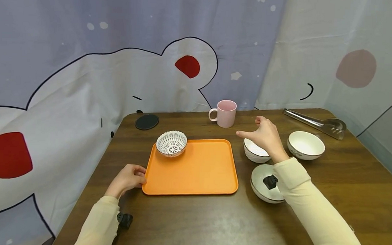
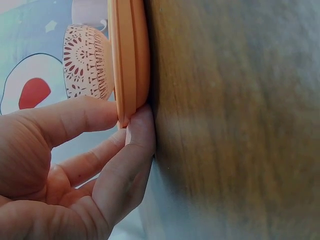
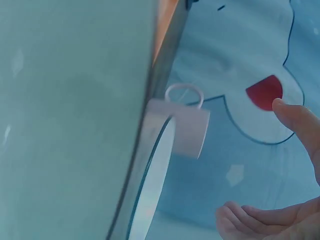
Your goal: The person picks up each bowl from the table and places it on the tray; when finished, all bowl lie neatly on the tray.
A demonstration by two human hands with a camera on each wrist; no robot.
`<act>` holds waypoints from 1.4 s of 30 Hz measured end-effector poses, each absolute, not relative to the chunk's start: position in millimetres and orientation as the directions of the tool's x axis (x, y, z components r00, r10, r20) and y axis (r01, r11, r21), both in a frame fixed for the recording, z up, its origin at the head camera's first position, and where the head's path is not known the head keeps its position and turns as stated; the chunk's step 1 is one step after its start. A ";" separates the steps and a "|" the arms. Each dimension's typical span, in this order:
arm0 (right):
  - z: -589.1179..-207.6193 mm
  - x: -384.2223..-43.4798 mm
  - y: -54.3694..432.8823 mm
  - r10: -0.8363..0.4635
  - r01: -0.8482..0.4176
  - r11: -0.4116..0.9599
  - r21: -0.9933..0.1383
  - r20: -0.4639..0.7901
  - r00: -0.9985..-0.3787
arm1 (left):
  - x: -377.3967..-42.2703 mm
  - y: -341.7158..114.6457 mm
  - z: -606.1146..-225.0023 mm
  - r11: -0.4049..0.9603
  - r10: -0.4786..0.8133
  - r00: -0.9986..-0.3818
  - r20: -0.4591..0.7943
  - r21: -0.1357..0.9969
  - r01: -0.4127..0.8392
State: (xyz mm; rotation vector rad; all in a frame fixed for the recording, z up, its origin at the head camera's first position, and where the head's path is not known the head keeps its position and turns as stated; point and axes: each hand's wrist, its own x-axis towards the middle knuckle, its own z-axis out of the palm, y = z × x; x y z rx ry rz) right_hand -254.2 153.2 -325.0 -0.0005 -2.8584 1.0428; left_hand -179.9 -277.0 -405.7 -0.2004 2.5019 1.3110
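An orange tray [image 1: 194,169] lies on the wooden table, with a black-and-white patterned bowl [image 1: 171,144] on its back left corner. My left hand [image 1: 129,178] pinches the tray's left edge. In the left wrist view the thumb [image 2: 85,120] is on the rim and the fingers curl beneath it. Right of the tray, my right hand [image 1: 265,136] hovers over a white textured bowl [image 1: 256,152], partly hiding it. Its thumb and fingers are spread apart and hold nothing. Below the right wrist sits a pale bowl [image 1: 260,182], partly covered by the sleeve.
A pink mug [image 1: 226,114] stands at the back behind the tray. Toward the back left lies a dark round coaster [image 1: 146,122]. Another white bowl [image 1: 306,145] and metal tongs [image 1: 316,123] are on the right. A printed curtain [image 1: 126,76] hangs behind the table.
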 end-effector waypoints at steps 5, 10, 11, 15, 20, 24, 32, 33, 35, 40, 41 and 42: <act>-329.0 -253.7 177.6 0.053 -0.007 0.792 -0.610 0.081 -0.995 | -180.7 -276.8 -405.1 0.572 0.018 -0.942 -0.334 0.777 -0.264; -332.0 -251.2 198.8 0.066 0.018 0.802 -0.597 0.059 -0.996 | -180.5 -278.6 -406.3 0.570 0.018 -0.942 -0.334 0.777 -0.265; -332.7 -250.2 203.6 0.074 0.030 0.802 -0.597 0.049 -0.996 | -180.5 -278.7 -406.6 0.569 0.016 -0.942 -0.336 0.778 -0.268; -331.9 -244.9 223.5 0.109 0.085 0.802 -0.591 0.005 -0.994 | -180.8 -279.0 -407.5 0.572 0.019 -0.941 -0.339 0.775 -0.268; -327.1 -237.9 244.0 0.158 0.135 0.803 -0.580 -0.011 -0.987 | -180.6 -279.5 -408.1 0.578 0.011 -0.939 -0.343 0.769 -0.274; -330.3 -235.6 261.3 0.200 0.168 0.808 -0.565 -0.005 -0.980 | -180.8 -279.4 -408.7 0.579 0.021 -0.941 -0.337 0.772 -0.264; -354.2 -237.6 289.8 0.244 0.180 0.820 -0.543 0.047 -0.969 | -180.0 -278.8 -407.8 0.572 0.011 -0.942 -0.336 0.775 -0.270; -357.4 -238.5 292.8 0.249 0.185 0.823 -0.537 0.047 -0.967 | -179.8 -278.7 -407.6 0.572 0.015 -0.942 -0.336 0.775 -0.268; -363.1 -240.9 299.0 0.255 0.200 0.830 -0.521 0.036 -0.966 | -179.6 -278.2 -407.1 0.570 0.012 -0.941 -0.338 0.775 -0.272; -371.3 -245.8 311.0 0.258 0.264 0.825 -0.500 -0.083 -0.963 | -179.5 -277.5 -406.5 0.572 0.006 -0.940 -0.341 0.772 -0.277; -372.1 -246.6 312.7 0.255 0.275 0.824 -0.495 -0.109 -0.961 | -179.5 -277.5 -406.4 0.574 0.007 -0.941 -0.339 0.772 -0.274; -372.6 -247.4 314.1 0.253 0.286 0.823 -0.490 -0.134 -0.958 | -179.6 -277.5 -406.3 0.576 0.009 -0.941 -0.337 0.771 -0.271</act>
